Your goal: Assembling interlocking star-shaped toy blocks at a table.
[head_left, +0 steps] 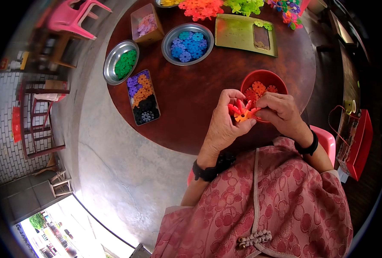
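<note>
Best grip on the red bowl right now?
Probably pinch the red bowl by its far rim, coming down from the far side, one finger inside, one outside: the rim is exposed there, while the left hand and right hand crowd the near side. Keep it level; it holds loose discs.

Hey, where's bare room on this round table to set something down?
The widest bare patch of table lies between the three-colour tray and the red bowl. A smaller strip runs between that bowl and the table's right edge. It's crowded at the far edge, with coral pieces and lime pieces, and where the left hand and right hand work.
</note>
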Action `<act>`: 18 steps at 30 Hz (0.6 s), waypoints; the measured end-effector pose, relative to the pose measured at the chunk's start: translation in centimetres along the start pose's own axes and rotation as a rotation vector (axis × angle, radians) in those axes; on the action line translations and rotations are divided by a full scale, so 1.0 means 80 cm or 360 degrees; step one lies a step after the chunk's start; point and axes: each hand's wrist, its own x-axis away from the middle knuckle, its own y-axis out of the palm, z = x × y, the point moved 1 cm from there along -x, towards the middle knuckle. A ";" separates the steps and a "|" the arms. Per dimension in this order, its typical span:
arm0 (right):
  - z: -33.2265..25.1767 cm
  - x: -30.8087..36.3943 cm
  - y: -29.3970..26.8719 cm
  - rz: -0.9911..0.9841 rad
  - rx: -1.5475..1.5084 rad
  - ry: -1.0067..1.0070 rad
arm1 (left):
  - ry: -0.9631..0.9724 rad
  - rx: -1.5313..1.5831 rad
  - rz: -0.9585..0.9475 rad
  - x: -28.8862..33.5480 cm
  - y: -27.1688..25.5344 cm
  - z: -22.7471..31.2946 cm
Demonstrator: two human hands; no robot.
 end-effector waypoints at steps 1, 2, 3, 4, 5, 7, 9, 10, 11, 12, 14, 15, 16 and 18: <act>0.000 0.002 0.001 0.0000 -0.0008 -0.0003 | 0.0010 -0.0110 -0.0034 0.000 -0.001 0.000; -0.001 0.004 0.002 0.0001 -0.0017 -0.0007 | 0.0021 -0.0220 -0.0069 0.001 -0.001 0.000; -0.004 0.005 0.002 0.0000 -0.0015 -0.0004 | 0.0020 -0.0217 -0.0071 0.001 0.000 0.000; -0.009 0.007 0.002 0.0001 0.0036 -0.0011 | 0.0052 -0.0269 -0.0075 0.001 0.001 0.001; -0.013 0.009 0.001 0.0000 0.0087 -0.0017 | 0.0085 -0.0321 -0.0080 0.001 0.002 0.002; -0.017 0.014 -0.001 0.0001 0.0110 -0.0006 | 0.0144 -0.0375 -0.0101 0.004 0.007 0.008; -0.022 0.017 -0.004 0.0000 0.0133 0.0002 | 0.0204 -0.0429 -0.0121 0.005 0.010 0.009; -0.026 0.018 -0.006 -0.0002 0.0157 0.0007 | 0.0258 -0.0419 -0.0126 0.005 0.011 0.009; -0.029 0.018 -0.007 -0.0004 0.0180 0.0011 | 0.0312 -0.0410 -0.0131 0.005 0.012 0.009; -0.031 0.016 -0.009 -0.0005 0.0178 0.0011 | 0.0310 -0.0411 -0.0129 0.005 0.013 0.007; -0.034 0.014 -0.011 0.0020 0.0151 -0.0030 | 0.0397 -0.0375 -0.0083 0.005 0.012 0.003; -0.035 0.013 -0.014 0.0021 0.0156 -0.0027 | 0.0398 -0.0370 -0.0087 0.004 0.012 0.000; -0.034 0.010 -0.017 0.0002 0.0158 -0.0029 | 0.0445 -0.0184 -0.0112 0.002 0.012 -0.003; -0.032 0.006 -0.022 -0.0015 0.0163 -0.0030 | 0.0492 0.0006 -0.0142 0.003 0.013 0.000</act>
